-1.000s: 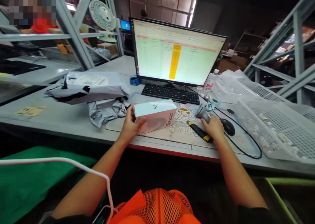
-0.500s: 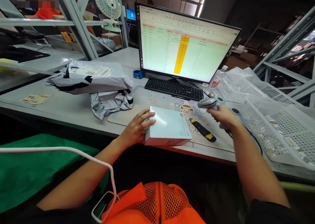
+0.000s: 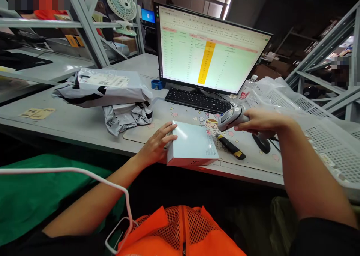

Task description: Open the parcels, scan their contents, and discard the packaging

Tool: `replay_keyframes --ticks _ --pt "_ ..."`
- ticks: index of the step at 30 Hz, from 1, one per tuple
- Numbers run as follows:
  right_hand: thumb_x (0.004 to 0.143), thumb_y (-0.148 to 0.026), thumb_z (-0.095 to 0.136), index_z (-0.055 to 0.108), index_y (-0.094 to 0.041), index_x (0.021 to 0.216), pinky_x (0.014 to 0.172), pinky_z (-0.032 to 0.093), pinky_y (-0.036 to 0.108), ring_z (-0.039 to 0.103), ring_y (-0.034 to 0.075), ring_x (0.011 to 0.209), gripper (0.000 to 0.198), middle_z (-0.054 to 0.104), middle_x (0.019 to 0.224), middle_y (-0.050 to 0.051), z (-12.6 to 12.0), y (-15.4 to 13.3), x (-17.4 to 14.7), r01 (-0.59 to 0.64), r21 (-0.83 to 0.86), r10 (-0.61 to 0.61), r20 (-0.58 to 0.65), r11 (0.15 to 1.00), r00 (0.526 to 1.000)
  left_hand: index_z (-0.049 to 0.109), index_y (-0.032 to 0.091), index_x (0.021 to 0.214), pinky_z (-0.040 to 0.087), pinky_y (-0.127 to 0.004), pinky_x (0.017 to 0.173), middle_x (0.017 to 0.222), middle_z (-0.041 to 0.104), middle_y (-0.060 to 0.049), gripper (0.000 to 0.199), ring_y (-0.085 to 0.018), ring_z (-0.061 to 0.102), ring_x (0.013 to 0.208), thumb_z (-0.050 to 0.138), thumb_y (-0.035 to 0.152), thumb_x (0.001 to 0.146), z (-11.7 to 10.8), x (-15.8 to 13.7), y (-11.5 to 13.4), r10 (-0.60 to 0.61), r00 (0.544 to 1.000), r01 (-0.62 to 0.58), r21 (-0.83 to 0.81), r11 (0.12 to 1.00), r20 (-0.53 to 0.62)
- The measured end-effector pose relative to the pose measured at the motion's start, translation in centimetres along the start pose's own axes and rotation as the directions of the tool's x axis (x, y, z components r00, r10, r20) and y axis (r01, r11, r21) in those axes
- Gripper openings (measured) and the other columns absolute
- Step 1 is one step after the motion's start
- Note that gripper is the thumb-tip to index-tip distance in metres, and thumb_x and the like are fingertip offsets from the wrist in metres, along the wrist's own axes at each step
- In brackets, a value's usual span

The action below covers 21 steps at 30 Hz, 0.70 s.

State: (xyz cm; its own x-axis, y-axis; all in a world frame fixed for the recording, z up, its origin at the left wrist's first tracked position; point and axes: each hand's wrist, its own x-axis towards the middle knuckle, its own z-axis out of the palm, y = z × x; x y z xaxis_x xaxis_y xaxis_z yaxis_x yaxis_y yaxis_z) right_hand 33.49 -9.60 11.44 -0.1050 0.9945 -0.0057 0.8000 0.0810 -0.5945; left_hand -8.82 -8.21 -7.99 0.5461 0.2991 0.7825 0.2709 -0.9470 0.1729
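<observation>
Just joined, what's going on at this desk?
A person's left hand rests on the left end of a white-topped box at the front edge of the desk. The right hand holds a handheld scanner in the air, apart from the box. A utility knife lies right of the box; the monitor shows a table.

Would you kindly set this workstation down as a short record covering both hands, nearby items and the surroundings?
Left hand: touches the left end of the white-topped product box, fingertips over its top
Right hand: holds the barcode scanner, apart from the box
Right of box: utility knife, then black computer mouse
Beyond box: black keyboard before a monitor showing a spreadsheet
Desk's left: two grey mailing bags, one upon the other
Desk's right: perforated plastic basket
</observation>
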Motion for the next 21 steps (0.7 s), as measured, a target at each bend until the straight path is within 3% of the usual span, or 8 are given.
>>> replay_keyframes --ticks 3,5,8,10,11,15,18,21 --pt "0.082 -0.056 0.084 0.074 -0.022 0.083 0.039 0.039 0.027 0.054 0.014 0.046 0.036 0.061 0.058 0.001 0.8 0.5 0.2 -0.079 -0.073 0.097 0.288 0.994 0.953 0.041 0.031 0.152 0.039 -0.066 0.125 0.167 0.043 -0.018 0.068 -0.035 0.033 0.162 0.074 0.015 0.095 -0.1 -1.2 -0.3 -0.047 0.999 0.044 -0.1 0.994 -0.027" --pt "0.088 -0.058 0.076 0.073 -0.021 0.091 0.041 0.041 0.027 0.057 0.016 0.048 0.037 0.064 0.061 0.002 1.8 1.8 0.3 -0.106 -0.05 0.114 0.223 0.993 0.968 0.043 0.03 0.152 0.036 -0.067 0.127 0.163 0.048 -0.019 0.073 -0.038 0.04 0.158 0.083 0.031 0.091 0.2 -2.4 -0.5 -0.218 0.971 0.193 -0.218 0.957 -0.095" --pt "0.093 -0.047 0.07 0.072 -0.019 0.109 0.055 0.052 0.03 0.069 0.023 0.067 0.033 0.073 0.077 0.008 4.5 4.5 0.9 -0.151 -0.145 0.157 0.031 0.978 0.987 0.059 0.024 0.138 0.044 -0.063 0.122 0.142 0.066 -0.017 0.063 -0.038 0.059 0.141 0.075 0.063 0.091 0.7 -3.6 -0.5 -0.621 0.76 0.51 -0.416 0.753 -0.193" --pt "0.092 -0.037 0.068 0.07 -0.015 0.121 0.073 0.058 0.035 0.075 0.029 0.093 0.037 0.078 0.103 0.016 7.0 6.3 1.4 -0.208 -0.281 0.181 -0.12 0.937 0.976 0.065 0.022 0.132 0.053 -0.06 0.114 0.129 0.073 -0.016 0.066 -0.036 0.066 0.13 0.051 0.077 0.099 0.9 -3.3 -0.4 -0.775 0.603 0.576 -0.571 0.585 -0.186" --pt "0.092 -0.034 0.067 0.068 -0.013 0.129 0.082 0.059 0.037 0.074 0.032 0.106 0.042 0.076 0.118 0.019 8.3 7.1 1.6 -0.236 -0.339 0.184 -0.18 0.911 0.966 0.065 0.022 0.133 0.056 -0.059 0.11 0.128 0.073 -0.016 0.071 -0.036 0.068 0.127 0.04 0.08 0.101 0.9 -2.8 -0.2 -0.814 0.563 0.56 -0.659 0.503 -0.142" --pt "0.097 -0.032 0.058 0.05 -0.002 0.153 0.107 0.052 0.046 0.063 0.039 0.133 0.064 0.062 0.147 0.028 12.5 10.3 1.9 -0.257 -0.465 0.148 -0.257 0.847 0.955 0.062 0.023 0.142 0.06 -0.062 0.101 0.14 0.07 -0.017 0.073 -0.037 0.07 0.122 0.039 0.079 0.1 0.0 0.1 0.9 -0.843 0.522 0.43 -0.894 0.126 0.132" --pt "0.099 -0.044 0.056 0.047 -0.002 0.157 0.105 0.052 0.049 0.066 0.04 0.128 0.072 0.066 0.143 0.026 12.7 12.9 1.9 -0.228 -0.464 0.13 -0.232 0.856 0.964 0.067 0.019 0.136 0.062 -0.06 0.097 0.132 0.073 -0.019 0.063 -0.038 0.074 0.113 0.057 0.067 0.097 -0.8 1.1 1.7 -0.84 0.501 0.391 -0.921 0.005 0.208" --pt "0.097 -0.059 0.053 0.055 -0.008 0.153 0.095 0.057 0.048 0.073 0.036 0.108 0.075 0.075 0.123 0.02 10.3 15.9 1.5 -0.197 -0.393 0.073 -0.308 0.898 0.949 0.069 0.017 0.134 0.064 -0.054 0.09 0.121 0.076 -0.017 0.056 -0.035 0.075 0.103 0.075 0.053 0.091 -1.8 0.8 2.1 -0.832 0.498 0.332 -0.94 -0.077 0.244"
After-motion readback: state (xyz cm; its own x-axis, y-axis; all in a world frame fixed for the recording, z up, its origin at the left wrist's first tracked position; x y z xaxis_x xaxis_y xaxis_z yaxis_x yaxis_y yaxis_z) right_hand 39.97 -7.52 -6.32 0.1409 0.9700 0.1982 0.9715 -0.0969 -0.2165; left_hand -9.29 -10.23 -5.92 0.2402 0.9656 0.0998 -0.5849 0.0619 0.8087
